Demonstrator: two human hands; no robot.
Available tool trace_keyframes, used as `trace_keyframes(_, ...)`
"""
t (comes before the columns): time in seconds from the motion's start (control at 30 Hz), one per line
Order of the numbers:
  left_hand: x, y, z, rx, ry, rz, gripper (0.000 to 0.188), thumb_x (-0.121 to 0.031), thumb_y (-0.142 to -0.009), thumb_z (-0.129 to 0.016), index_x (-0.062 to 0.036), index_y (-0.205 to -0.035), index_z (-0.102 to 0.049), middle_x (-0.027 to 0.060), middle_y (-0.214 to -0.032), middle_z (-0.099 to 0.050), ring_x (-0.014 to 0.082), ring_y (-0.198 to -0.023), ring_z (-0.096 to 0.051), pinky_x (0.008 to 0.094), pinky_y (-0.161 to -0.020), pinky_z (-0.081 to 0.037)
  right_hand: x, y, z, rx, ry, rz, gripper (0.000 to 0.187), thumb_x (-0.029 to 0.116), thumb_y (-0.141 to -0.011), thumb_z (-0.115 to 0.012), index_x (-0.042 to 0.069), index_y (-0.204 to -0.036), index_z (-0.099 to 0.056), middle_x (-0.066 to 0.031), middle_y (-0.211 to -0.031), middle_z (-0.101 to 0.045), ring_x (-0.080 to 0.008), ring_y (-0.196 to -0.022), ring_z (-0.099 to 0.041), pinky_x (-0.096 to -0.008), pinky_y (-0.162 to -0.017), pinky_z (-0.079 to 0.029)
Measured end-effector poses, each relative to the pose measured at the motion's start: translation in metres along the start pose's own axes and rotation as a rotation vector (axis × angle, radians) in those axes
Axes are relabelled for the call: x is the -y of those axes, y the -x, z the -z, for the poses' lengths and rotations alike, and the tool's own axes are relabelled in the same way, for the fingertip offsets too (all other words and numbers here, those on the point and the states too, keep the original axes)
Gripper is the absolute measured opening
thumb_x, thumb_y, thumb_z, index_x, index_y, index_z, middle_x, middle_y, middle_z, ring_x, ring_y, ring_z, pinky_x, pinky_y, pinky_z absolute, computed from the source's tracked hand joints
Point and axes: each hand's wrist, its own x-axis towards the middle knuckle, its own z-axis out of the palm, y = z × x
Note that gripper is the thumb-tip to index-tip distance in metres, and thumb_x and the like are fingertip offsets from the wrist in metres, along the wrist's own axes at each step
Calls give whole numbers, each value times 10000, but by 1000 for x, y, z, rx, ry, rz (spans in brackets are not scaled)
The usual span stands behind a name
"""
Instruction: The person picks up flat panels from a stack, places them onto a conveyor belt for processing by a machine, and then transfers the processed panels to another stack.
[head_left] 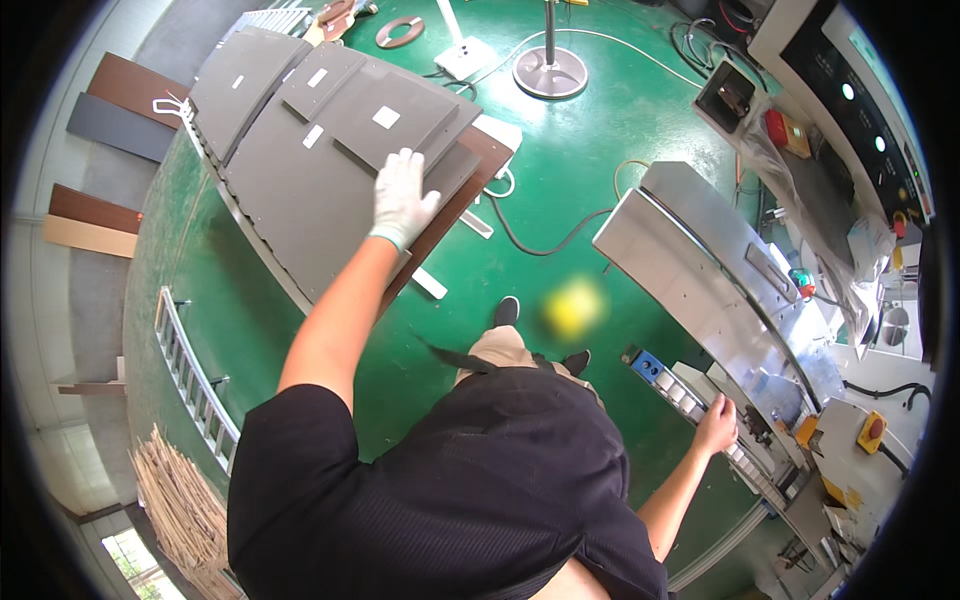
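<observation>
Red box [788, 134], contents unclr, L hand [403, 200] on panels [370, 138], R hand [716, 426] @ rail [684, 399]

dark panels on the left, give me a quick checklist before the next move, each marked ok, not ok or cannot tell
1. Left hand gloved: ok, resting on the dark panels.
2. Right hand gloved: not ok, bare, at the white rollers.
3. Right hand's grip: cannot tell, fingertips hidden.
4. Panel edges aligned: not ok, smaller panels lie atop a larger one.
5. Floor free of cables: not ok, a dark cable crosses it.
6. Red button released: cannot tell, too small.
</observation>
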Motion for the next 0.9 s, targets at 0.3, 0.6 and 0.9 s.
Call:
trace_keyframes(0.3, 31, 4, -45, -32, 136, 155, 714, -335, -774, -802, -92, -1396, -549, 135, -1395, -575, 336, -1266, -531, 479, -1042, -450, 205, 41, -27, 364, -867, 44, 274, 230, -973, -636, -21, -1049, -715, -71, -956, -725, -156, -906, -653, -305, -842, -505)
trace_keyframes(0.6, 13, 62, 35, -22, 383, -63, 609, -181, -652, -802, -99, -1228, -623, 107, -1175, -633, 326, -1047, -598, 484, -913, -466, 448, 141, -45, 1496, -1087, 172, 641, 350, -974, -655, 13, -1477, -445, -177, -1362, -602, -287, -1239, -593, -401, -1032, -471)
trace_keyframes(0.9, -7, 83, 77, 102, 574, -97, 630, -309, -806, -782, -34, -1331, -569, 173, -1364, -557, 375, -1250, -533, 475, -1071, -407, 468, 159, -45, 1367, -1517, 7, 519, 249, -908, -748, -26, -1311, -571, -135, -1204, -666, -231, -1064, -660, -388, -907, -547)
